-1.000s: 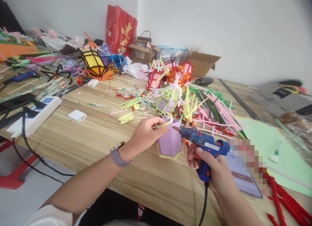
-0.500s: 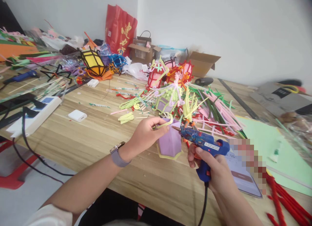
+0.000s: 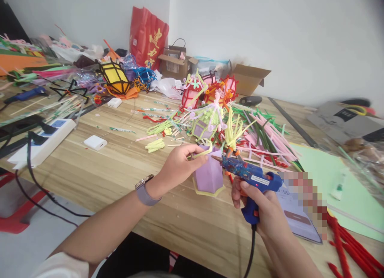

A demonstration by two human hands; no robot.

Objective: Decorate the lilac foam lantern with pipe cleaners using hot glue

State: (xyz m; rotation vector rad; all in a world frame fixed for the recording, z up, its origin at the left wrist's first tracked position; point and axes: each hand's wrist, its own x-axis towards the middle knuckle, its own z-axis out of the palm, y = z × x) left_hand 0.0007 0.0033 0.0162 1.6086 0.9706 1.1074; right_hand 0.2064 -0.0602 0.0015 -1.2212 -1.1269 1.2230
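Between its thumb and fingers, my left hand (image 3: 183, 163) pinches a pale yellow pipe cleaner (image 3: 207, 148), bent into a curve at the upper edge of a purple lantern body (image 3: 208, 176). Yellow trim runs around the lantern's base, which rests on the table. My right hand (image 3: 261, 202) is wrapped around the handle of a blue glue gun (image 3: 255, 176). The gun's metal nozzle points left, close to my left fingertips and the lantern's upper side; whether it touches is too small to tell. A black cord hangs from the handle.
Behind the lantern lie yellow pipe cleaners (image 3: 234, 128), pink pipe cleaners (image 3: 270, 136) and a decorated lantern (image 3: 204, 128). A white power strip (image 3: 45, 144) and a white charger (image 3: 95, 142) are at the left. Green paper (image 3: 324, 170) and a tablet (image 3: 295, 214) lie at the right.
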